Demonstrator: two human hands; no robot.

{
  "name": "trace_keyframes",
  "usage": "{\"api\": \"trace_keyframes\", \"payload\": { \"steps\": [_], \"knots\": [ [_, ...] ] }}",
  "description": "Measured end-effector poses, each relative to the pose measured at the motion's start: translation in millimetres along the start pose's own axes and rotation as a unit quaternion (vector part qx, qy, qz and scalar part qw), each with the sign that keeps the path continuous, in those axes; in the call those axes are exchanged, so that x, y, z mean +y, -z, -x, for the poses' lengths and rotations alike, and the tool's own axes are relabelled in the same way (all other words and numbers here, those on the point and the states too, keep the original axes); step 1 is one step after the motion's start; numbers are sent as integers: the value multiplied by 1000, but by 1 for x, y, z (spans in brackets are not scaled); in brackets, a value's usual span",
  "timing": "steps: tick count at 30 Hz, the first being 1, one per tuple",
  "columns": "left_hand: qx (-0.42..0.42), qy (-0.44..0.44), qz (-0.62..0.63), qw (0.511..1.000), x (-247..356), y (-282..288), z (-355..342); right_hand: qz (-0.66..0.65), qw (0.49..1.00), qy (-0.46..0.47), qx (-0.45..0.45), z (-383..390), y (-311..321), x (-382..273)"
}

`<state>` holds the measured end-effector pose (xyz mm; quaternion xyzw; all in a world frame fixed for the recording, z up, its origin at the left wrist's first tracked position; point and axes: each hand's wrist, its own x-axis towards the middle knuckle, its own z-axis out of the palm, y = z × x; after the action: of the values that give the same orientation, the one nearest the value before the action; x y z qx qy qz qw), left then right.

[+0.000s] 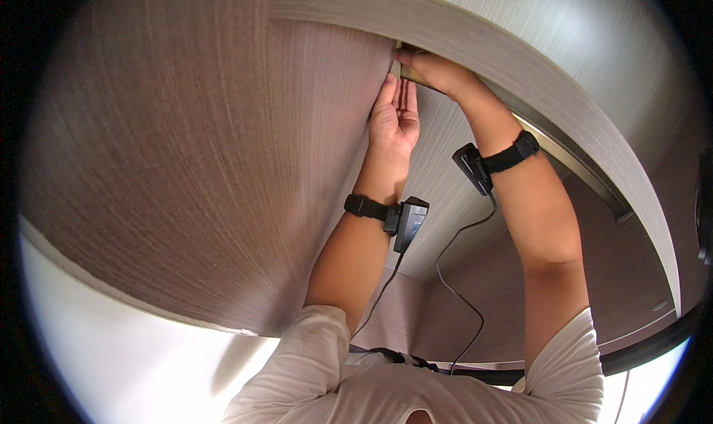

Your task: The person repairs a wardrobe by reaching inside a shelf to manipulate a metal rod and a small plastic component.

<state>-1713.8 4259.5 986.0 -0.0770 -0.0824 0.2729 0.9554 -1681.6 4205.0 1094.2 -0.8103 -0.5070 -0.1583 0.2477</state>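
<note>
Both my arms reach up to a corner under a pale grey edge board (475, 23). My left hand (396, 123) has its palm toward me and its fingers stretched upward, apart. Its fingertips are against a small light-coloured piece (396, 69) where the brown wood-grain panel (223, 149) meets the edge board. My right hand (442, 73) bends in from the right, its fingers curled at the same corner. What it grips is partly hidden behind the fingers. A brass-toned metal strip (568, 153) runs from beside that hand along the underside of the edge board.
Each forearm wears a black strap with a small device, left (411, 225) and right (471, 169); a thin black cable (459, 294) hangs between the arms. Grey wood-grain board (438, 171) lies behind my arms. A white surface (111, 335) is at the lower left.
</note>
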Motion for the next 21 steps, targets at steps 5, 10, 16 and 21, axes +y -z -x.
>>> {"api": "trace_keyframes", "payload": {
  "steps": [5,10,16,21],
  "knots": [
    [-2,3,2,1000,2,2,-2,-25,999,-31,15,0,-4,-2],
    [-8,-1,-8,1000,1,2,-1,-52,997,-46,20,-1,-4,-4],
    [-7,-1,-5,1000,1,0,1,-60,997,-48,14,-1,-1,-7],
    [-2,-11,2,1000,-2,1,4,-72,996,-40,17,4,1,-7]
  ]
}}
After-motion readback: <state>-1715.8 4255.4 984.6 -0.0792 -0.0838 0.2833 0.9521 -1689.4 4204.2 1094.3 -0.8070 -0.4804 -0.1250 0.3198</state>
